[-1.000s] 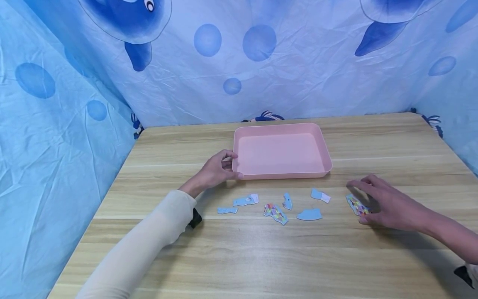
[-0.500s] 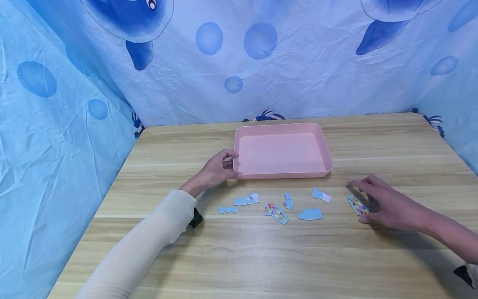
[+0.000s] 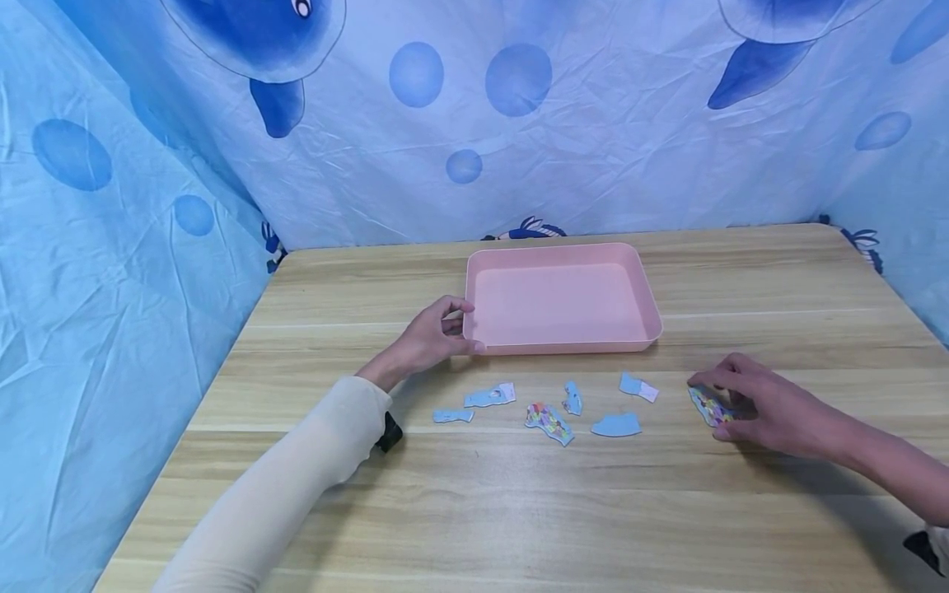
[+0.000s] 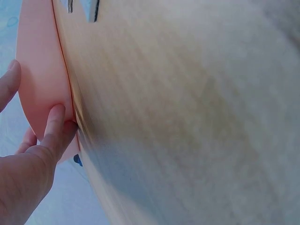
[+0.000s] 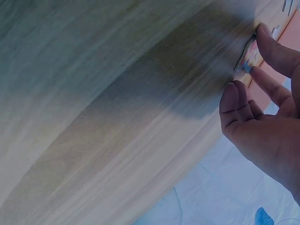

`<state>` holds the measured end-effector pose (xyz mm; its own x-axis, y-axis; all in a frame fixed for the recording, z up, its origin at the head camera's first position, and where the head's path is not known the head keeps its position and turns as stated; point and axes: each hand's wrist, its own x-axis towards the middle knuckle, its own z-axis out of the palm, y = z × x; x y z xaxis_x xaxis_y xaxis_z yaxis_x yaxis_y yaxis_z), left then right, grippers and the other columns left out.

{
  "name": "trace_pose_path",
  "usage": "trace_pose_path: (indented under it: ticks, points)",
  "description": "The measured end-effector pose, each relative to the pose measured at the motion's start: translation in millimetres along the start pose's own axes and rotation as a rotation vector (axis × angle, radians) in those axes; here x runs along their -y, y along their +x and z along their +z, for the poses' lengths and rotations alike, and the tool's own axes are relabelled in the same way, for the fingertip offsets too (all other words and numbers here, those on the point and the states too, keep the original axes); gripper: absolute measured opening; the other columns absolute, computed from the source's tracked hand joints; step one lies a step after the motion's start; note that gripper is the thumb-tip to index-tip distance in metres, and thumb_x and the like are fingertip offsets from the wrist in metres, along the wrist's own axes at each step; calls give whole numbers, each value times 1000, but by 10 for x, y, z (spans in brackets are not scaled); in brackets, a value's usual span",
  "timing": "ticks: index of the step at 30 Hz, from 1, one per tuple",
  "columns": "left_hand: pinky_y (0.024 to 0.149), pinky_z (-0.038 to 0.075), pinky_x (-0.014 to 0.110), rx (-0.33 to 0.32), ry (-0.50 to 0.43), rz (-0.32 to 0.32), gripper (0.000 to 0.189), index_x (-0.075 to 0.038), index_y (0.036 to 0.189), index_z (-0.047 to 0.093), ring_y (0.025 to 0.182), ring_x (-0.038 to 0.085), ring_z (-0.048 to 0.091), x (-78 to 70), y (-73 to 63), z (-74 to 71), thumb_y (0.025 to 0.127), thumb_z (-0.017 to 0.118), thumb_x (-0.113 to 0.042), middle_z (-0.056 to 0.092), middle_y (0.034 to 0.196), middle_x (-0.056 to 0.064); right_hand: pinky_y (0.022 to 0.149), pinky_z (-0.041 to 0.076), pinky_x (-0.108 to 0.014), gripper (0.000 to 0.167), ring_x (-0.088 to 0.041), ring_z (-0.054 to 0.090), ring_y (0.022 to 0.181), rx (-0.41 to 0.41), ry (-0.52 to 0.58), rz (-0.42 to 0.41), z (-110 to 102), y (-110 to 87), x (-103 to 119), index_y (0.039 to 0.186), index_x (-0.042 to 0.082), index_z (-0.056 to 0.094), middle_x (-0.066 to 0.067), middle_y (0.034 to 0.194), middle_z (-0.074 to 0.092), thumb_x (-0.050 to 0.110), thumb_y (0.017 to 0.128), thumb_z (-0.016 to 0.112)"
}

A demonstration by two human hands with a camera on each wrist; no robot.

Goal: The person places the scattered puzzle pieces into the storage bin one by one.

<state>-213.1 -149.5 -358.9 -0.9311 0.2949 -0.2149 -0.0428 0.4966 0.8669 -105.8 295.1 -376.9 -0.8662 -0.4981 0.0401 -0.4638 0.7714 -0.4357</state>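
My left hand (image 3: 432,336) holds the near left corner of a shallow pink tray (image 3: 563,348), fingers at its left side and thumb at its front. In the left wrist view, fingertips lie against the tray's outer wall (image 4: 42,61). Out to the right, my right hand (image 3: 771,403) pinches a colourful puzzle piece (image 3: 708,405) between thumb and forefinger, low over the table. The right wrist view shows both fingertips at opposite edges of that piece (image 5: 248,57), the other fingers curled below. Part of the piece is hidden by the hand.
Several loose puzzle pieces lie in front of the tray, among them a multicoloured one (image 3: 549,423), a plain blue one (image 3: 616,425) and a blue and lilac one (image 3: 638,387). A blue cloth (image 3: 460,107) with whale prints hangs behind the wooden table (image 3: 474,519).
The right forefinger has drawn in toward the thumb, onto the far edge of the puzzle piece. The left hand and the tray stay in place.
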Motion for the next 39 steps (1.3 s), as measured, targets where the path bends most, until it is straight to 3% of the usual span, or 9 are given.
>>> trace_pose_path:
  ticks: [8,23,34,39]
  points:
    - [108,39,37,7,-13,9,66,-7,131,46,133,26,44,-1,2,-4,76,82,-12,42,143,7,62,43,-20,53,-3,44,80,-20,20,-32,27,14,-24,120,15,62,5,96,50,11,71,85]
    - [108,39,36,1,-10,-4,65,-8,130,47,133,24,44,-3,2,-12,76,82,-13,41,144,6,66,45,-20,45,-3,46,83,72,16,-15,-23,30,52,114,25,57,9,97,48,10,77,79]
    - [107,39,36,7,-18,-1,63,-8,130,47,134,25,43,-4,5,-12,77,82,-11,41,145,7,64,47,-21,49,-2,48,83,14,5,-53,-15,40,109,113,25,57,10,99,50,6,74,80]
    - [108,39,36,3,-10,-6,63,-10,129,47,134,25,43,-12,2,-19,77,82,-13,40,146,6,61,48,-21,54,-3,49,80,-67,82,-81,-32,69,112,116,22,58,10,95,52,3,71,82]
